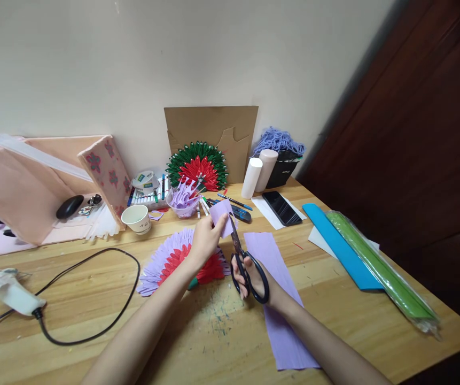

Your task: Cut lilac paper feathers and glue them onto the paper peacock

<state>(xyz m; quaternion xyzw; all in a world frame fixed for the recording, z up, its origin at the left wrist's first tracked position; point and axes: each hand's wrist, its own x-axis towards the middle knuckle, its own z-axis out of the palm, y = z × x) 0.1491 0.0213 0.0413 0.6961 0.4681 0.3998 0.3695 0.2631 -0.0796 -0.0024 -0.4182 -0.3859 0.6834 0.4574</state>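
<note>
Between the fingers of my left hand [207, 235] is a small piece of purple crepe paper [220, 213], raised above the table. My right hand [252, 274] has its fingers through the handles of black-handled scissors [235, 240], whose blades reach the paper's right edge. Below my left hand lies a fan of purple and red paper petals [173, 266], partly covered by my forearm. A long purple crepe paper strip [265, 251] runs under my right forearm. Behind my hands, a clear bowl [184, 206] holds purple cut pieces.
A white glue gun [17, 291] with a looping black cord lies left, near a paper cup [136, 219]. A green and red petal fan [197, 166] leans on cardboard [213, 120]. A phone [281, 208], blue paper [342, 251] and wrapped green roll [382, 272] lie right.
</note>
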